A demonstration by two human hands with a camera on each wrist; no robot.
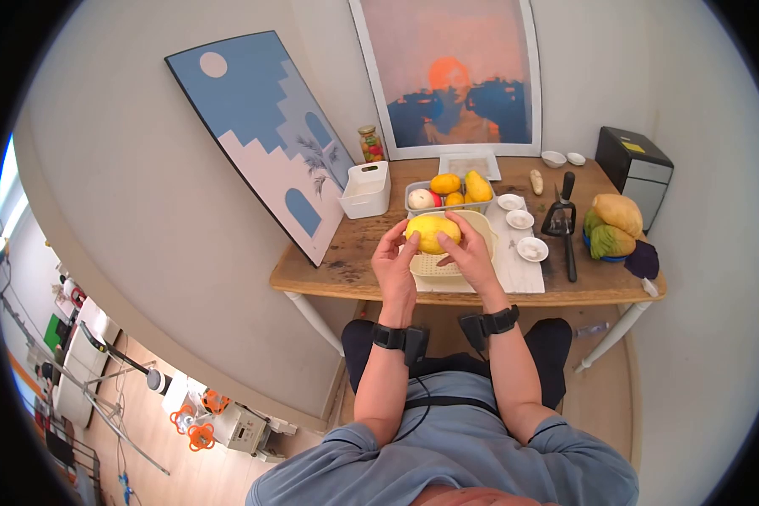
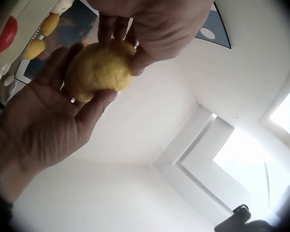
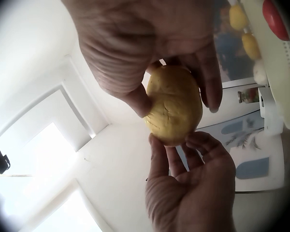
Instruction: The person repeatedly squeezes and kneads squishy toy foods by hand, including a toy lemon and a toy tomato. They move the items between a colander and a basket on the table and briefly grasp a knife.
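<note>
Both hands hold a yellow, rounded lump [image 1: 433, 234] between them, above a cream perforated basket [image 1: 479, 226]. The left hand [image 1: 394, 266] grips its left end and the right hand [image 1: 474, 257] its right end, both thumbs on the near side. In the left wrist view the lump [image 2: 99, 70] shows creases on its surface, with the left hand [image 2: 154, 24] and the right hand [image 2: 50, 118] at opposite ends. The right wrist view shows the lump [image 3: 173, 106] between the right hand [image 3: 140, 43] above and the left hand [image 3: 191, 186] below.
Behind the basket a grey tray [image 1: 408, 199] holds yellow pieces and a white-and-red one. A white bin [image 1: 365, 192] stands left. To the right are small white dishes [image 1: 532, 249], a black-handled tool [image 1: 560, 218] and a bowl of large lumps [image 1: 617, 221]. Framed pictures [image 1: 451, 76] lean behind.
</note>
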